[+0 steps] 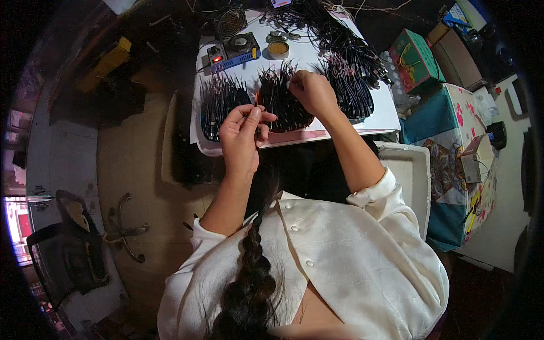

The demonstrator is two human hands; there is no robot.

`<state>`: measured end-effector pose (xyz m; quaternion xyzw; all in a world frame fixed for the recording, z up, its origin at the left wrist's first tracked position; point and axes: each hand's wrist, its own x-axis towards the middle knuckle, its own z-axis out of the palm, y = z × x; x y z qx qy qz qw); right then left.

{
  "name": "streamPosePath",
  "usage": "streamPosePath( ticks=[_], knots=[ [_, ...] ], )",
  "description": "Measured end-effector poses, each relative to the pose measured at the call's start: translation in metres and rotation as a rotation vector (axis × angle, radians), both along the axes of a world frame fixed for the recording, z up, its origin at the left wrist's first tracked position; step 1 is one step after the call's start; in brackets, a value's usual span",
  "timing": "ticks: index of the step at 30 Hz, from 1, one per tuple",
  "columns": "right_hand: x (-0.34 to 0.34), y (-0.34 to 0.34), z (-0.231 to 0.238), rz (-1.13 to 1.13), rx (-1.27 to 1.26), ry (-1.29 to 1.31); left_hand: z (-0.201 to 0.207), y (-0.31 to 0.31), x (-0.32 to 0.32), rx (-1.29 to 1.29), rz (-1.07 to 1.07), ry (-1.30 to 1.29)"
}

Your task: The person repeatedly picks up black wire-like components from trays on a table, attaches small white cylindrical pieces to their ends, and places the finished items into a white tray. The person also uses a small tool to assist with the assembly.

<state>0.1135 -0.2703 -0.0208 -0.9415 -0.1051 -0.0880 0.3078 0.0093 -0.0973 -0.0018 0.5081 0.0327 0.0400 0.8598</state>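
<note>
Both forearms rise from the lower edge, bare from rolled white sleeves, and reach out over the near edge of the white desk (368,110). The left hand (241,136) is raised with its back toward the camera, wrist nearly straight, fingers (254,118) curled inward and pinched together on a thin dark wire (258,135) that hangs just below the fingertips, over the gap between the left and middle bundles. The right hand (313,92) reaches farther, elbow bent and forearm angled to the upper left, knuckles up, with its fingers closed down at the far tip of the middle bundle of black wires (283,102); whether they actually grip a strand there cannot be told. That middle bundle lies fanned on a reddish mat, between a left bundle (222,105) and a right bundle (351,90), all 3 side by side on the desk. Beyond them, at the far side, sit a small soldering station (232,52) with a red light, a round tin (277,49) and a small wire-guard fan (229,21). A green box (416,59) stands to the right of the desk.
</note>
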Motion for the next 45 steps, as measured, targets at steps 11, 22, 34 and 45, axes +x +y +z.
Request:
streamPosePath(
  ticks=[11, 22, 34, 45],
  knots=[
    [0.007, 0.023, -0.005, -0.062, -0.159, 0.084, -0.015, 0.007, -0.002, -0.048, 0.005, 0.059],
    [0.006, 0.027, 0.002, -0.062, -0.138, 0.109, -0.025, 0.013, -0.004, -0.069, 0.074, 0.113],
    [-0.019, -0.008, 0.018, -0.169, -0.008, 0.099, -0.036, 0.035, -0.028, -0.158, 0.124, 0.083],
    [0.004, -0.002, -0.004, -0.139, -0.154, 0.132, -0.034, 0.027, -0.036, -0.160, 0.044, 0.109]
  ],
)
